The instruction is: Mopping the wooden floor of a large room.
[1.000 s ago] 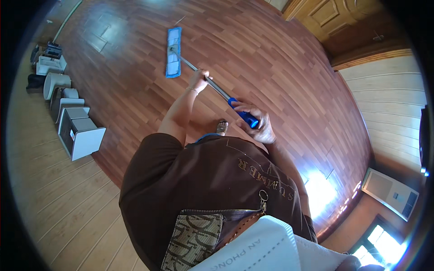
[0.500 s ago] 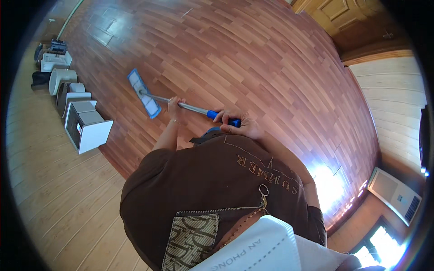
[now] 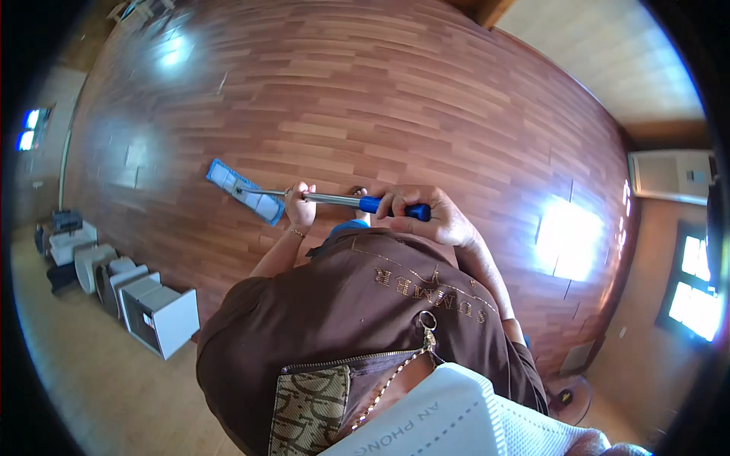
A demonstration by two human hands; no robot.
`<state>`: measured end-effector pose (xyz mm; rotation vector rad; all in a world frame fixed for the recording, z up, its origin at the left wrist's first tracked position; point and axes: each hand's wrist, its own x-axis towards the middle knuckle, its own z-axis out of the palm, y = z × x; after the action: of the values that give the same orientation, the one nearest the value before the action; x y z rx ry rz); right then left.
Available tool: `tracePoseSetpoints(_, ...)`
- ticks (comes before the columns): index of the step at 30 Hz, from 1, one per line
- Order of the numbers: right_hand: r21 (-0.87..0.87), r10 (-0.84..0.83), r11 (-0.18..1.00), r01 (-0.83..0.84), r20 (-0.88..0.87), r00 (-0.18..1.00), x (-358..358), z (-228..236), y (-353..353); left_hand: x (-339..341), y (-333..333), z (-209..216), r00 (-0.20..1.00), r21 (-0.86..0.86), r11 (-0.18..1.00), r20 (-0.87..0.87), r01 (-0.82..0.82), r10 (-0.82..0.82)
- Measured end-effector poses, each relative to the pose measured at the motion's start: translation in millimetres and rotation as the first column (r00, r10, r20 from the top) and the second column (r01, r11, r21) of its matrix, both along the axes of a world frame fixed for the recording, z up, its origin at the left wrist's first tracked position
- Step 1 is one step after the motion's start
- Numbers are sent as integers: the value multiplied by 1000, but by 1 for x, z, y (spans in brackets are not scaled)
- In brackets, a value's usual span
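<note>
A flat mop with a blue-edged, pale pad (image 3: 262,204) lies against the wood-look floor, left of and ahead of my body. From the pad a metal pole (image 3: 332,199) slants back to a blue grip (image 3: 370,204) in front of my waist. My left hand (image 3: 299,207) is closed around the pole, partway between pad and grip. Farther right, my right hand (image 3: 437,216) wraps the blue grip near its end. One of my feet (image 3: 360,193) shows just beyond the pole.
Along the left wall stand a grey-and-white boxy unit (image 3: 169,319), a round whitish container (image 3: 90,267) and several other items. Light glares on the floor (image 3: 334,106) at right and far left. At the right are a pale wall-side unit (image 3: 673,173) and a window (image 3: 693,281).
My view has turned to the right; the left-wall items sit lower and the door has left the picture. The mop pad lies lower in view and less upright. Both hands keep their hold.
</note>
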<state>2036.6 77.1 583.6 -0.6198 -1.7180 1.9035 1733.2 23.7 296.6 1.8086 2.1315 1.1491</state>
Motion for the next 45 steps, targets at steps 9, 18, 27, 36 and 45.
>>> tracePoseSetpoints(9,227,-387,903,365,61,920,33,28,-196,68,-13,34,863,24,865,61,501,-502)
tracePoseSetpoints(18,445,-856,508,737,162,491,-203,162,-384,-29,-74,159,377,73,384,93,920,-922)
tracePoseSetpoints(27,628,-980,152,763,197,33,-412,194,-366,-64,-41,178,-134,-157,-147,93,977,-987)
tracePoseSetpoints(36,743,-901,-94,663,220,-375,-496,156,-296,-45,-21,160,-633,-297,-609,18,735,-774)
tracePoseSetpoints(45,904,-778,-397,-158,-423,-465,-494,169,-241,-50,7,200,-840,-173,-824,-47,540,-541)
